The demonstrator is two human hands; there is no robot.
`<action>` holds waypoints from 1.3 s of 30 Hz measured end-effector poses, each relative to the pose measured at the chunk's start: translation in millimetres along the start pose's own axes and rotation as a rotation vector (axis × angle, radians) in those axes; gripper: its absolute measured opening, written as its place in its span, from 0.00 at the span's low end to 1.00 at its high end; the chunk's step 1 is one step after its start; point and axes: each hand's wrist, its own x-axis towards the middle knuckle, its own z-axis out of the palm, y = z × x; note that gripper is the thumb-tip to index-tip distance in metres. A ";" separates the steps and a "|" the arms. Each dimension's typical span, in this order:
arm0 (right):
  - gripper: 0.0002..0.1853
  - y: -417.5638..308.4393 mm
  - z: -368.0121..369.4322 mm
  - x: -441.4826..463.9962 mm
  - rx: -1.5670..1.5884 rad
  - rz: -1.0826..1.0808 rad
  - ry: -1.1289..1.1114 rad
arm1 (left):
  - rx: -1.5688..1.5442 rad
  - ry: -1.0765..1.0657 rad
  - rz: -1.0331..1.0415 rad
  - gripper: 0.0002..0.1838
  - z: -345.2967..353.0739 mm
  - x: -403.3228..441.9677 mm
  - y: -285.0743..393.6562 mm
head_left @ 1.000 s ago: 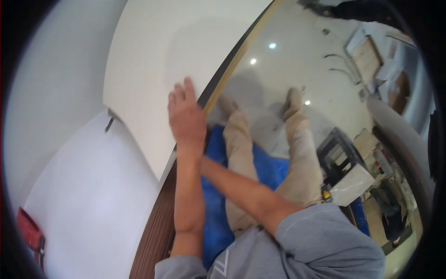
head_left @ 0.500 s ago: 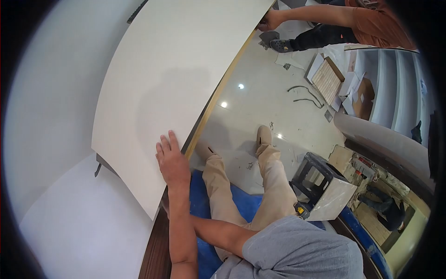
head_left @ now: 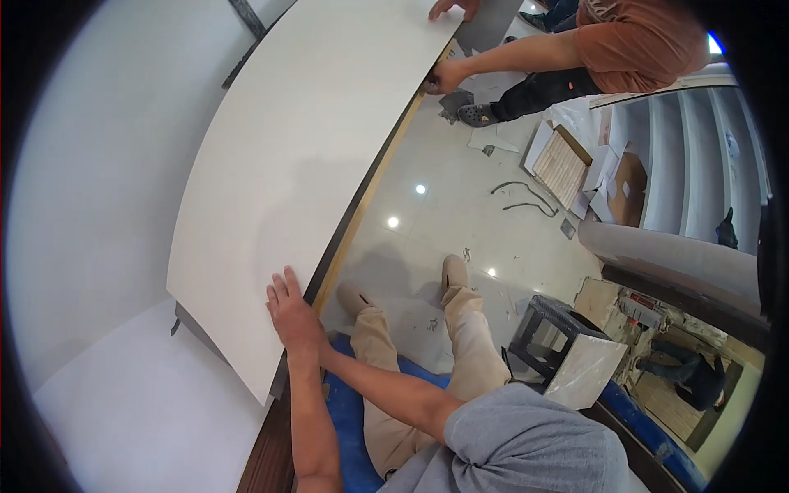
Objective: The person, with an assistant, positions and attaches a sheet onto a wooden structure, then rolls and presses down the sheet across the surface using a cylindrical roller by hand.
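A large off-white flat panel (head_left: 271, 156) stretches along the white wall, a dark layer and a wood strip (head_left: 362, 197) showing beneath its right edge. My left hand (head_left: 294, 316) lies flat on its top near the close corner, fingers extended and slightly apart. Crossing behind my left wrist, my right forearm (head_left: 394, 386) reaches to the panel's edge; the right hand's fingers are hidden there. At the far end, a co-worker in an orange-brown shirt has one hand (head_left: 446, 76) at the panel's edge and another hand (head_left: 452, 10) at its top.
On the glossy floor (head_left: 411, 255) lie an open carton (head_left: 567, 164), black strips (head_left: 526, 201) and scraps. A black step stool (head_left: 538, 337) stands right of my legs beside a pale tile (head_left: 588, 374). Shelving (head_left: 666, 164) rises at the right; another person (head_left: 686, 374) is lower right.
The view has shifted, and more of the co-worker shows, including a second hand on the panel. My left hand sits slightly nearer the close corner; my right forearm reaches farther up along the edge.
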 end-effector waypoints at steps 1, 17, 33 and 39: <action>0.19 1.5 -5.2 -4.9 0.003 -0.060 0.036 | -0.007 0.006 0.001 0.30 1.7 1.8 1.1; 0.33 -67.9 -206.8 -25.7 0.586 0.438 -0.136 | 0.080 -0.011 0.020 0.31 37.2 -0.6 -2.8; 0.30 -40.4 -280.8 -118.9 0.564 0.570 -0.072 | 0.098 -0.049 -0.072 0.30 74.8 6.0 9.4; 0.29 -44.7 -285.1 -126.5 0.535 0.537 0.029 | -0.074 -0.123 -0.033 0.41 57.7 -29.6 33.6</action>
